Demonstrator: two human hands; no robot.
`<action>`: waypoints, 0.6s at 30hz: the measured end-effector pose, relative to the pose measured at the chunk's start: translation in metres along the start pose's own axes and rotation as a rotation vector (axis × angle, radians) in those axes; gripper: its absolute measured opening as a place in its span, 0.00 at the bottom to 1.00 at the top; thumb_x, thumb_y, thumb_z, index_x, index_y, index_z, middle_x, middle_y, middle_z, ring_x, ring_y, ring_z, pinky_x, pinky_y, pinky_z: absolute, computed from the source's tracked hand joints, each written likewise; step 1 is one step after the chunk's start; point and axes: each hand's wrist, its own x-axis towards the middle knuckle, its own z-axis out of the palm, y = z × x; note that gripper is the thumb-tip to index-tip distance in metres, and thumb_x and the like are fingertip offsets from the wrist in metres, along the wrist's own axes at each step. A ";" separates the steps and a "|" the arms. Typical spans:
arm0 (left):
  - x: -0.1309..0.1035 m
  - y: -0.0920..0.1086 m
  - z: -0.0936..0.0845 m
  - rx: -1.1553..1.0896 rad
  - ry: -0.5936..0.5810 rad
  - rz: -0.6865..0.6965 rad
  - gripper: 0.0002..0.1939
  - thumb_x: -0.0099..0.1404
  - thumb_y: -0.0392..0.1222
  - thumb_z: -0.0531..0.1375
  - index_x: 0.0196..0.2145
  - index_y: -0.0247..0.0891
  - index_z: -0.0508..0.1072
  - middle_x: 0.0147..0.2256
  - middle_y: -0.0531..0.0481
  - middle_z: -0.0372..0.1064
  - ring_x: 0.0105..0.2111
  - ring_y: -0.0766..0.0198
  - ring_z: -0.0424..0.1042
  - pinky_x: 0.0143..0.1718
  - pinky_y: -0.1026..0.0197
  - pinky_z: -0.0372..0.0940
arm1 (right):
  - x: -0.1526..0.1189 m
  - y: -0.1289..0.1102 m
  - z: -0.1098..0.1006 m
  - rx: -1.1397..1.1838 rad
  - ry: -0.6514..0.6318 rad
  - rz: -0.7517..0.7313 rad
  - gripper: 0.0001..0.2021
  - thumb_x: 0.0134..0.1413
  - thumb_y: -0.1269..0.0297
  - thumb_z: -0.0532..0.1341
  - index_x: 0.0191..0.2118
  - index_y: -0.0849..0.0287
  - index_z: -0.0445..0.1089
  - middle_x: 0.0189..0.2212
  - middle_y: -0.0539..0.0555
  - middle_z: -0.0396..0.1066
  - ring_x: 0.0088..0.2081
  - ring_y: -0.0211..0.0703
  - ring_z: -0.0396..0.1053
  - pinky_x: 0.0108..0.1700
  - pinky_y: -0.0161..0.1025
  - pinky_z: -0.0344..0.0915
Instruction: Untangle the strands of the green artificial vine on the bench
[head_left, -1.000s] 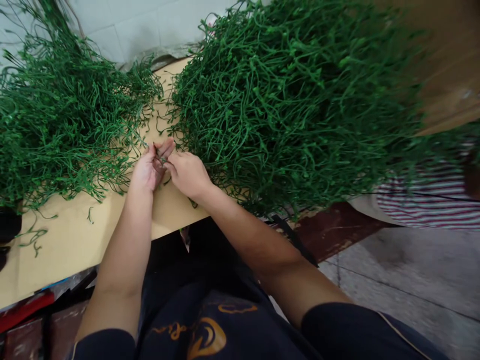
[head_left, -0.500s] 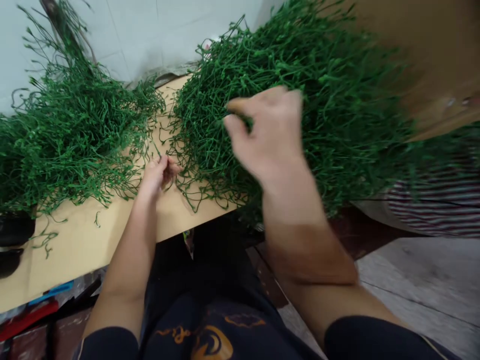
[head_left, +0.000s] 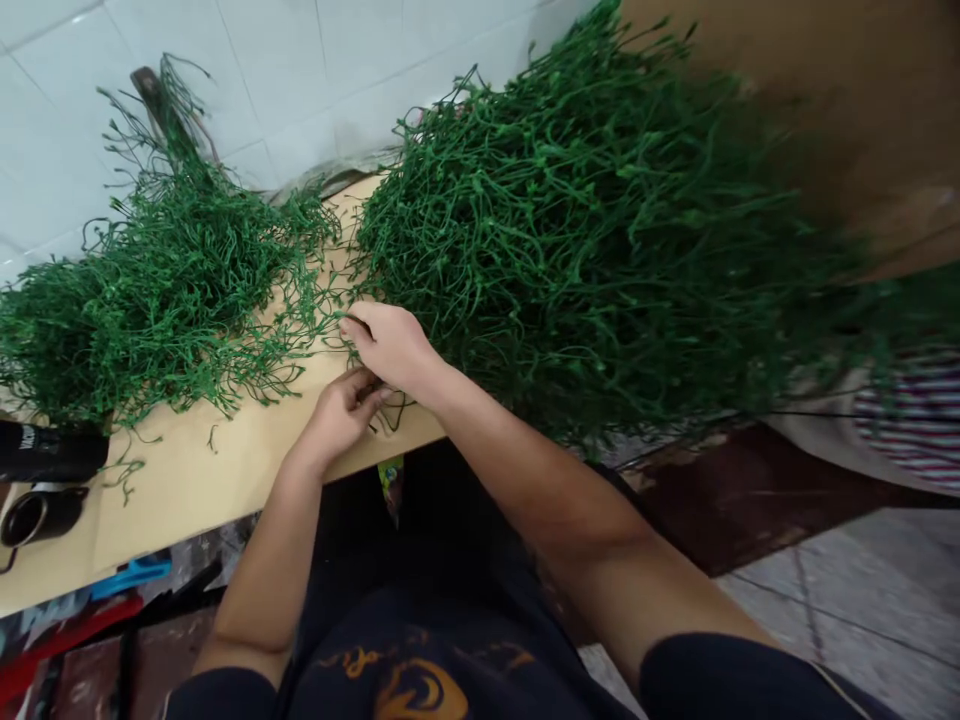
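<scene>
My right hand (head_left: 394,345) is closed in a pinch, its fingertips on a thin green plastic-looking stem (head_left: 328,322) with small buds. Just below it, my left hand (head_left: 341,418) has thumb and fingers pressed together; what lies between them is too small to make out. Both hands are close together over the tan board (head_left: 247,465). To their right rises a large heap of green stems (head_left: 555,220). A smaller pile of similar stems (head_left: 172,270) spreads over the board on the left.
A black cylindrical object (head_left: 49,452) and a dark metal ring-shaped part (head_left: 43,515) are at the board's left. Blue (head_left: 139,570) and red (head_left: 75,635) items lie below its front edge. A tiled wall (head_left: 285,80) stands behind; a brown panel (head_left: 840,120) is at right.
My right hand has come off the large heap and moved left and down beside my left hand. My left hand has shifted slightly right and toward me. The view has shifted slightly.
</scene>
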 end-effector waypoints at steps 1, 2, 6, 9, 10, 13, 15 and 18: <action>-0.002 0.002 -0.005 -0.086 0.026 -0.027 0.17 0.53 0.48 0.65 0.38 0.35 0.74 0.40 0.43 0.74 0.44 0.56 0.71 0.48 0.56 0.64 | -0.002 0.000 0.000 0.020 0.018 -0.023 0.14 0.61 0.62 0.48 0.32 0.61 0.66 0.30 0.55 0.69 0.31 0.39 0.62 0.34 0.36 0.51; -0.003 0.005 -0.011 -0.189 0.071 -0.060 0.21 0.52 0.50 0.65 0.40 0.35 0.73 0.40 0.43 0.74 0.45 0.56 0.71 0.49 0.55 0.64 | -0.006 -0.001 0.000 0.037 0.021 -0.046 0.15 0.62 0.62 0.47 0.31 0.61 0.66 0.30 0.54 0.69 0.31 0.38 0.61 0.34 0.35 0.51; 0.004 0.017 -0.034 -0.568 0.297 -0.157 0.25 0.53 0.58 0.62 0.42 0.36 0.71 0.39 0.44 0.75 0.40 0.61 0.74 0.43 0.59 0.67 | -0.023 -0.010 0.009 0.028 -0.074 -0.181 0.14 0.62 0.64 0.46 0.34 0.63 0.66 0.33 0.56 0.69 0.32 0.38 0.61 0.35 0.35 0.51; 0.010 0.026 -0.045 -0.655 0.422 -0.160 0.16 0.55 0.50 0.63 0.37 0.35 0.72 0.33 0.49 0.75 0.31 0.69 0.74 0.32 0.68 0.66 | -0.031 -0.016 0.017 0.002 -0.139 -0.282 0.14 0.62 0.65 0.46 0.36 0.64 0.67 0.34 0.57 0.68 0.33 0.39 0.61 0.35 0.36 0.51; 0.011 0.029 -0.048 -0.657 0.441 -0.163 0.13 0.55 0.46 0.64 0.36 0.35 0.73 0.29 0.51 0.74 0.27 0.71 0.72 0.28 0.70 0.65 | -0.032 -0.017 0.017 0.010 -0.153 -0.299 0.14 0.62 0.65 0.46 0.36 0.64 0.67 0.34 0.57 0.68 0.33 0.39 0.61 0.35 0.36 0.51; 0.009 0.035 -0.052 -0.648 0.452 -0.174 0.07 0.55 0.38 0.64 0.32 0.36 0.72 0.21 0.58 0.68 0.20 0.76 0.67 0.21 0.73 0.61 | -0.031 -0.018 0.009 0.090 -0.202 -0.320 0.15 0.62 0.62 0.48 0.32 0.63 0.67 0.30 0.55 0.66 0.32 0.37 0.59 0.34 0.35 0.51; 0.005 0.035 -0.054 -0.647 0.457 -0.170 0.05 0.55 0.37 0.64 0.31 0.36 0.71 0.20 0.59 0.65 0.18 0.77 0.65 0.21 0.74 0.61 | -0.029 -0.017 0.001 0.141 -0.203 -0.306 0.15 0.61 0.62 0.49 0.28 0.63 0.66 0.27 0.53 0.63 0.30 0.36 0.57 0.34 0.34 0.51; -0.001 0.031 -0.055 -0.618 0.470 -0.158 0.05 0.56 0.39 0.63 0.30 0.36 0.71 0.19 0.59 0.64 0.18 0.77 0.64 0.21 0.74 0.61 | -0.024 -0.014 -0.007 0.212 -0.091 -0.216 0.13 0.59 0.61 0.52 0.27 0.62 0.64 0.25 0.51 0.62 0.29 0.34 0.56 0.33 0.34 0.52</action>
